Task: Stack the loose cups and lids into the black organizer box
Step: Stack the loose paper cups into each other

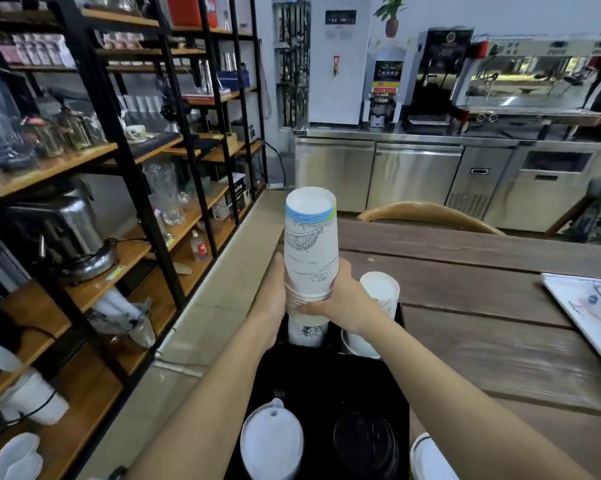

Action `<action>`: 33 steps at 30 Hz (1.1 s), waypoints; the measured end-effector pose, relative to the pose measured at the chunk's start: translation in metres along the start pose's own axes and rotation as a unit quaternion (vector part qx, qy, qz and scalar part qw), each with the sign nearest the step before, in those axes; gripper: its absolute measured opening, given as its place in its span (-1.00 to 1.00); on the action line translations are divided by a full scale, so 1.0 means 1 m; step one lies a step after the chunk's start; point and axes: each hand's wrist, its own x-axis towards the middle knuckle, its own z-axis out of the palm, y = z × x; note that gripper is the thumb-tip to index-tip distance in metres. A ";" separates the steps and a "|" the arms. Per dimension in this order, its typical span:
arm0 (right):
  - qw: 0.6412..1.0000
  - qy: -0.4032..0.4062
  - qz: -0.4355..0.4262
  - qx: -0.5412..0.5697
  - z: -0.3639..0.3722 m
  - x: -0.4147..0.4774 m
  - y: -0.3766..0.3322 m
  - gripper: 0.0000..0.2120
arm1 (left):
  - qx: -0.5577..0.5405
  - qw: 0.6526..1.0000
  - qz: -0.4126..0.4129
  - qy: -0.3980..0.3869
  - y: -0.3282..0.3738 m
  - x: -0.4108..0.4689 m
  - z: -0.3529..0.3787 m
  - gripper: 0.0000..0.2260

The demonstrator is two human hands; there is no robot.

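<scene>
A tall stack of upside-down printed paper cups (309, 244) stands over the far left slot of the black organizer box (327, 382). My left hand (275, 296) grips the stack's lower left side and my right hand (344, 299) grips its lower right side. Under the stack, a white cup (307, 330) with a dark print sits in that slot. A second stack of white cups (380, 292) fills the far right slot. White lids (273, 441) lie in the near left slot and black lids (363, 441) in the near right slot.
The box sits at the left end of a brown wooden table (482, 306). A white cup (430, 459) stands beside the box at the bottom right. A wrapped flat pack (590, 306) lies at the right edge. Black shelving (119, 168) runs along the left.
</scene>
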 end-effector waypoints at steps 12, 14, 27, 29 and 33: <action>0.999 -0.007 0.028 -0.026 0.015 0.005 0.020 -0.34 | 0.056 0.998 0.000 -0.034 -0.028 0.028 -0.009 -0.61; 0.999 0.000 0.029 -0.046 0.017 0.006 0.023 -0.40 | 0.073 0.996 0.016 -0.040 -0.032 0.030 -0.008 -0.56; 0.997 0.036 0.004 -0.070 0.026 -0.005 0.028 -0.34 | 0.158 0.985 0.069 0.022 -0.033 0.026 -0.013 -0.52; 0.995 0.065 -0.003 -0.080 0.026 -0.017 0.027 -0.37 | 0.194 0.972 0.119 0.059 -0.032 0.020 -0.017 -0.68; 0.987 0.102 -0.011 -0.121 0.016 -0.049 0.032 -0.39 | 0.218 0.951 0.207 0.075 -0.040 0.001 -0.021 -0.64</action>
